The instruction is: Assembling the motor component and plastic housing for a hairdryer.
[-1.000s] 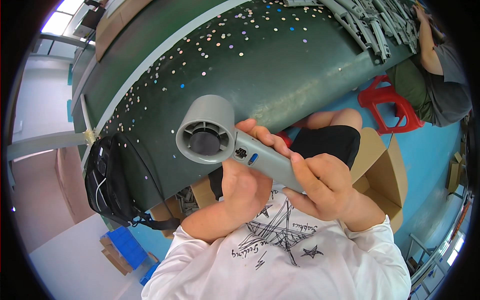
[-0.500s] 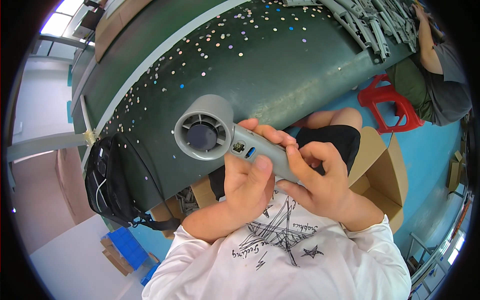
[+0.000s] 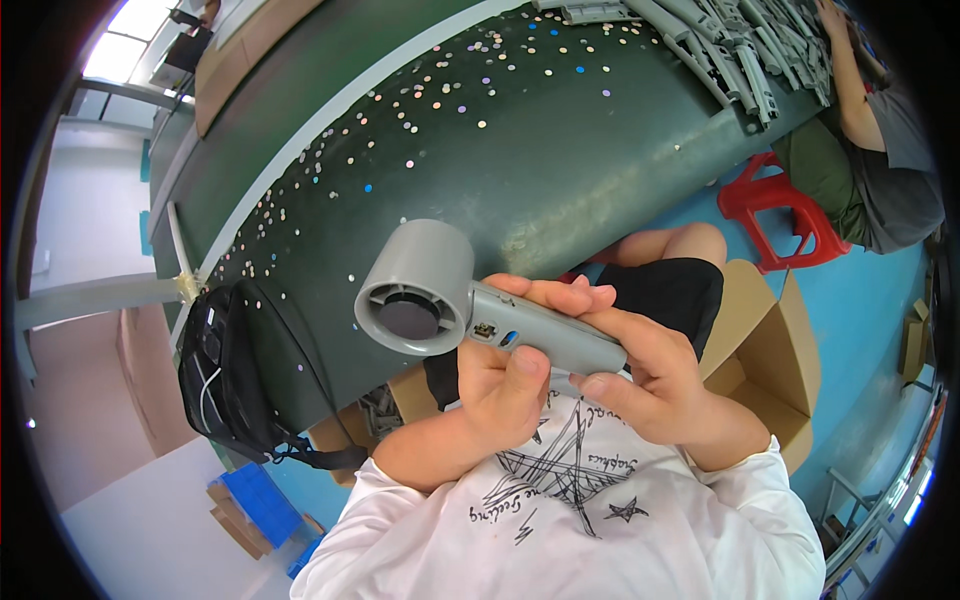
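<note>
Handheld fan [image 3: 486,312] across curled left hand [image 3: 500,398]

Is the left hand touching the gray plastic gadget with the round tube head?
Touching: the head view shows the left hand gripping the gray gadget, thumb against its near edge, fingers over the far.

We hold a gray handheld fan [image 3: 478,306] aslant, its round head [image 3: 425,255] at upper left. The handle [image 3: 565,342] slopes down rightward, bearing a blue oval [image 3: 510,338].

The fan [image 3: 440,270] lies in left hand [image 3: 500,395] and right hand [image 3: 660,375]; bag [image 3: 225,370] left, carton [image 3: 796,365] right, stool [image 3: 741,201] beyond it.
</note>
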A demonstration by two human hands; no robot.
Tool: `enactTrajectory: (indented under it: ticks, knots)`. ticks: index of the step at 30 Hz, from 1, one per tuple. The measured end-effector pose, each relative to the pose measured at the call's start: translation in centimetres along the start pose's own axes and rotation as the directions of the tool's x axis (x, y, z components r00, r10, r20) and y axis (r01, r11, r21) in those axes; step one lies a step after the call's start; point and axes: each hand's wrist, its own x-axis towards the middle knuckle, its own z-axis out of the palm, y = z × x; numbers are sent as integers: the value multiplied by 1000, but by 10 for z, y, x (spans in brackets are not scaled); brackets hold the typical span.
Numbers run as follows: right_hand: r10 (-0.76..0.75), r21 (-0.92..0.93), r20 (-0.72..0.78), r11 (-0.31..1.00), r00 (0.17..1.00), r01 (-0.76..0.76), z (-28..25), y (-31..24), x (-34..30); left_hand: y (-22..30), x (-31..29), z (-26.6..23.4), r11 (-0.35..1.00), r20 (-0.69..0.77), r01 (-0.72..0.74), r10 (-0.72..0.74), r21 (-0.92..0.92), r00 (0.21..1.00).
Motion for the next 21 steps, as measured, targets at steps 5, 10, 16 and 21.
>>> enactTrajectory:
  ticks: [5,10,16,21]
  knots:
    - [63,127,15,990,998,-65,-2,0,-3,-3,-2,-2,1000,49,-19,19,3,999]
    - [-35,156,-81,987,996,47,8,5,-1,-3,1,-2,995,100,-79,73,54,992]
    - [-290,-121,-64,952,955,281,3,8,3,0,-3,3,994,72,-83,79,66,994]
    - [-391,-238,-87,901,916,362,5,7,6,-7,-6,-3,992,114,-127,123,27,986]
